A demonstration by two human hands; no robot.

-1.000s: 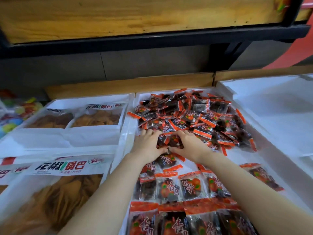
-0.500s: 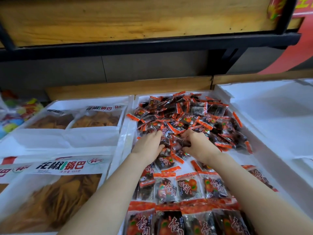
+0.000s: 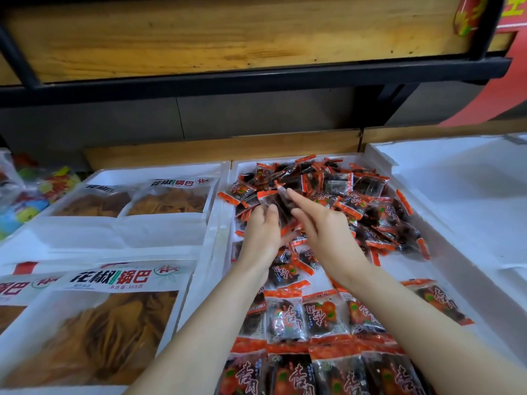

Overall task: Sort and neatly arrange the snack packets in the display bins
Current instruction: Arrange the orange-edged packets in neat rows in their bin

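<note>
1. The left hand is lifted above the middle bin, its fingers curled round a few packets – gripped upright, probably so their edges can be squared before they go down.
2. The right hand is not clenched: its fingers are straight and lie against the other side of those packets, seemingly to press them flat into one stack. Motion blur hides whether its thumb also pinches them.
3. The loose pile fills the far half of the bin, with packets lying at every angle. It sits just beyond the hands, so each handful is a short reach.
4. The rows in the near half lie flat and side by side, labels up and overlapping slightly – the neat part, laid from the near edge outward so that finished work is not reached across.
5. Judgement: the task is partly done. The held packets most likely belong at the far end of the rows, where bare floor shows between rows and pile.
6. The big bags fill the bin to the left; the bin to the right holds no packets that can be seen.
</note>
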